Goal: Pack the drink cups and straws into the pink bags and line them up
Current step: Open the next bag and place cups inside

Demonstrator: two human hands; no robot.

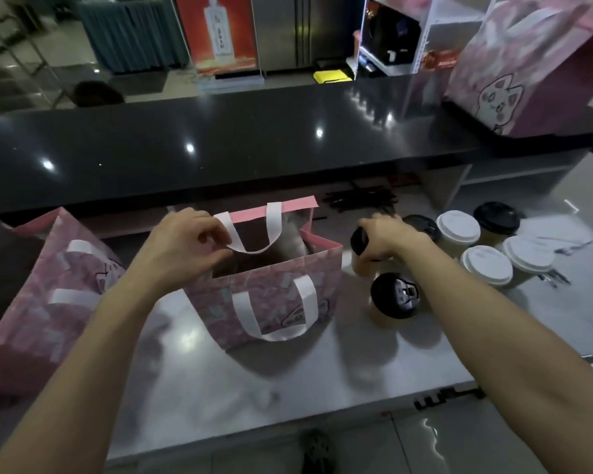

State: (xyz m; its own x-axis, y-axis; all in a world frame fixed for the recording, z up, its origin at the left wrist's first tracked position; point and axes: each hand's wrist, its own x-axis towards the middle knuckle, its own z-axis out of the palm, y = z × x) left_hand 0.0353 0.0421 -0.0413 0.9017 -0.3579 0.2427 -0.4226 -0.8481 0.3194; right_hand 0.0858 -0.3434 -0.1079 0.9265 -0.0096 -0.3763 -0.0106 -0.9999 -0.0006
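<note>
An open pink bag [271,295] with white handles stands in the middle of the steel worktop [322,381]. My left hand [182,248] pinches its far white handle at the bag's left rim. My right hand [387,234] grips the top of a black-lidded cup [360,258] just right of the bag. A second black-lidded cup [396,299] stands in front of it. More cups with white lids [486,265] and black lids [497,218] cluster to the right. Black straws [360,200] lie behind the bag, under the counter edge.
Another pink bag [48,295] stands at the left, partly cut off. A pink cat-print bag [528,70] sits on the raised black counter [220,145] at the far right. Bare worktop lies in front of the middle bag.
</note>
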